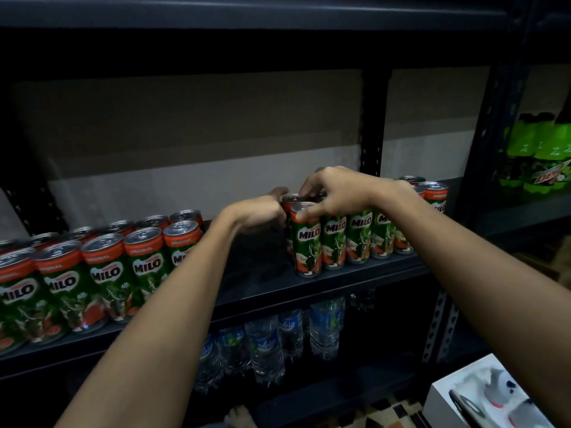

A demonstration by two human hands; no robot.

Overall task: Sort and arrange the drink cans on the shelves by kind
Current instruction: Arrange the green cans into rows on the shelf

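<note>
1. Both arms reach forward and up from the bottom of the view toward the middle of a dark metal shelf (340, 274) that carries the Milo drink cans.
2. The right hand (335, 193) comes in from the right with the wrist bent down – its fingers are curled over the rims of the leftmost cans in the right group of cans (358, 236), the thumb pressing the top of the front can (306, 239), which stands upright at the shelf's front edge.
3. The left hand (258, 213) is turned knuckles toward the camera just left of that can, fingers curled; whether it grips the can behind or only touches it I cannot tell.
4. A second group of upright cans (102, 267) stands in two rows at the left end of the shelf – a bare gap of shelf separates the two groups.
5. Water bottles (265, 344) stand on the shelf below, and green soda bottles (543, 156) sit on the neighbouring rack to the right.
</note>
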